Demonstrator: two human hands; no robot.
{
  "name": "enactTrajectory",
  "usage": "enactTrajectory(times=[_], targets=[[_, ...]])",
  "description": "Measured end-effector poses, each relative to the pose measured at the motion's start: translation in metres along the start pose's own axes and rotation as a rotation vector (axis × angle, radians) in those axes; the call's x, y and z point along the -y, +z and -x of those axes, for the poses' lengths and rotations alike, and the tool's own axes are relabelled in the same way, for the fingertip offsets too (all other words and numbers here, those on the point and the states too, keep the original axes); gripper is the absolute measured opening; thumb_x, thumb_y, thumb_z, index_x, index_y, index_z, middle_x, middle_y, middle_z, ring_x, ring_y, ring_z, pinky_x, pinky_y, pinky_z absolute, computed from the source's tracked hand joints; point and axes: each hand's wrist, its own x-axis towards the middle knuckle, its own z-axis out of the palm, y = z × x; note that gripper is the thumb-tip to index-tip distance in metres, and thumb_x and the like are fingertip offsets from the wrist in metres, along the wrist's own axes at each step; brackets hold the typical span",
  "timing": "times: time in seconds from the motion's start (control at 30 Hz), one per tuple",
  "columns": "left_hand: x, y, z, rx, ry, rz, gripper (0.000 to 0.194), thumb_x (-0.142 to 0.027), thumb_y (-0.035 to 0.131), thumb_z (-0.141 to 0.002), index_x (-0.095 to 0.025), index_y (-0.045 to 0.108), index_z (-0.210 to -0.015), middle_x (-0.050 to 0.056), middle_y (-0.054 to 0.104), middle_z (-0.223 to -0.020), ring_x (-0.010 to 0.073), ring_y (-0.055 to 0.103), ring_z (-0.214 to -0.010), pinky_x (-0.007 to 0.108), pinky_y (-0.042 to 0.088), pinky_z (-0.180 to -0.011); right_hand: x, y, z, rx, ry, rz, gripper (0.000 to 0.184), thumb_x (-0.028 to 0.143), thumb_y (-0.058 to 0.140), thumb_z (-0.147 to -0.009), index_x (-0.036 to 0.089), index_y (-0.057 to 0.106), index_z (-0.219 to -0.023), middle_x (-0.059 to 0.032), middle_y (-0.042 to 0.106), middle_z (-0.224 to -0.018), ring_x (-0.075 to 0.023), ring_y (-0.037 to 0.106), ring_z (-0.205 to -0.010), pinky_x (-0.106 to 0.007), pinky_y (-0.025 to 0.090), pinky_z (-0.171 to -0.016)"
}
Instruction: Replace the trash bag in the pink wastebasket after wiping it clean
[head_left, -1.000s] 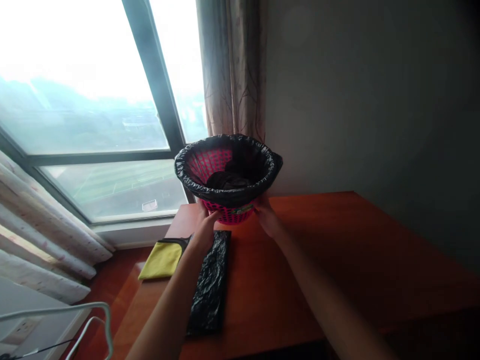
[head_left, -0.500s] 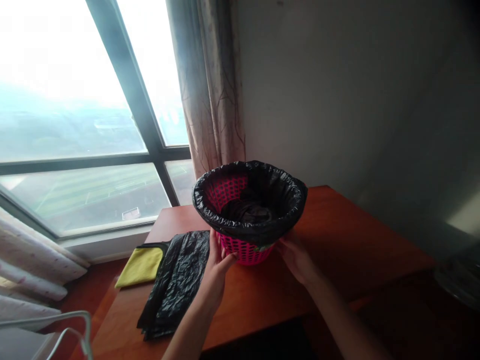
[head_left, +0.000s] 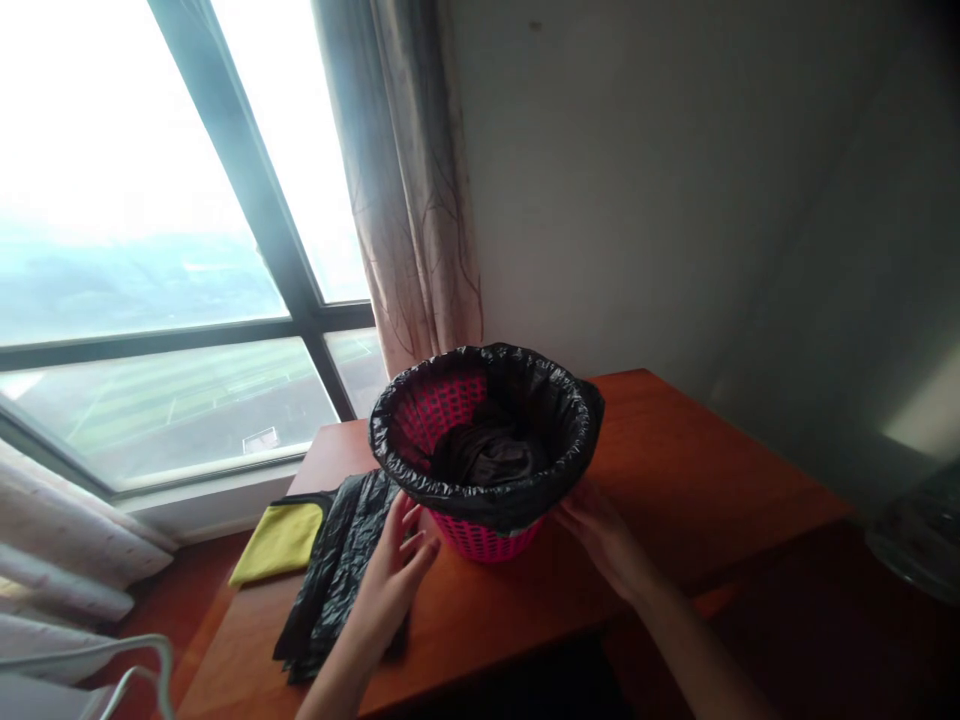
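Note:
A pink perforated plastic basket (head_left: 480, 540) stands upright on the table, its rim wrapped in a black plastic bag (head_left: 487, 505). Dark crumpled material (head_left: 491, 455) lies inside, and bare pink wall shows at the inner left. At the basket's lower left is my left hand (head_left: 397, 560), open, thumb and fingers apart, a small gap between it and the pink wall. My right hand (head_left: 600, 535) is at the right side under the bag's edge, fingers stretched out; their tips are partly hidden, and I cannot tell if they touch the basket.
Left of the basket lie folded black plastic bags (head_left: 337, 575) and a yellow cloth (head_left: 277, 540) with dark edging on the reddish-brown table (head_left: 720, 480). Behind are a curtain (head_left: 412, 200), a window and a wall. A white tubular frame (head_left: 161, 665) stands at lower left.
My left hand has come off the basket's side, moving left and down with its fingers spreading. The basket appears slightly lower and further left in view, partly because the camera shifted.

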Motion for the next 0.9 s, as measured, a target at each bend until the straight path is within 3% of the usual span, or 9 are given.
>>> enactTrajectory(times=[0.1,0.27,0.4,0.5,0.73,0.9], targets=[[-0.021,-0.022,-0.01,-0.011,-0.01,-0.011,0.053,-0.038,0.076,-0.075,-0.021,0.061,-0.123,0.011,0.063,-0.131,0.0313,0.053,-0.126,0.039,0.043,-0.104,0.014,-0.029,-0.012,-0.025,0.041,0.013,0.036,0.041,0.07,-0.079,0.029,0.067,-0.112,-0.0037,0.065,-0.126,-0.0262,0.056,-0.119,-0.044,0.042,-0.103],[-0.07,-0.034,-0.031,-0.014,-0.041,0.295,0.028,-0.029,0.07,-0.079,-0.02,0.068,-0.105,0.005,0.073,-0.104,0.0205,0.067,-0.097,0.028,0.053,-0.082,0.054,-0.053,-0.039,-0.091,0.029,-0.007,0.027,0.047,0.062,-0.084,0.024,0.072,-0.094,-0.0048,0.073,-0.099,-0.0199,0.065,-0.09,-0.032,0.052,-0.081],[-0.093,-0.032,-0.043,0.004,-0.155,0.508,0.011,-0.024,0.065,-0.08,-0.017,0.069,-0.087,0.004,0.074,-0.083,0.0151,0.067,-0.072,0.025,0.054,-0.069,0.076,-0.04,-0.046,-0.058,0.091,0.031,0.03,0.051,0.06,-0.087,0.024,0.071,-0.095,-0.0048,0.073,-0.095,-0.0184,0.065,-0.081,-0.029,0.051,-0.07],[-0.097,-0.025,-0.04,0.054,-0.2,0.533,0.011,-0.027,0.063,-0.083,-0.017,0.067,-0.086,0.005,0.073,-0.083,0.0153,0.067,-0.07,0.025,0.055,-0.067,0.08,-0.028,-0.038,0.011,0.134,0.008,0.031,0.051,0.06,-0.088,0.024,0.07,-0.098,-0.0049,0.073,-0.096,-0.0184,0.065,-0.078,-0.029,0.051,-0.067],[-0.088,-0.01,-0.011,0.123,-0.111,0.497,0.019,-0.023,0.073,-0.08,-0.016,0.067,-0.096,0.004,0.07,-0.087,0.0138,0.066,-0.073,0.023,0.055,-0.066,0.067,-0.01,-0.009,0.106,0.146,-0.078,0.027,0.046,0.07,-0.081,0.02,0.07,-0.089,-0.0049,0.071,-0.084,-0.0174,0.065,-0.072,-0.028,0.051,-0.062],[-0.093,-0.007,0.004,0.093,-0.129,0.52,0.019,-0.02,0.078,-0.076,-0.014,0.068,-0.091,0.003,0.069,-0.077,0.0099,0.063,-0.062,0.018,0.054,-0.058,0.071,0.0,0.003,0.043,0.117,-0.083,0.021,0.04,0.075,-0.077,0.02,0.069,-0.081,-0.0026,0.067,-0.072,-0.0153,0.063,-0.066,-0.025,0.05,-0.058]])
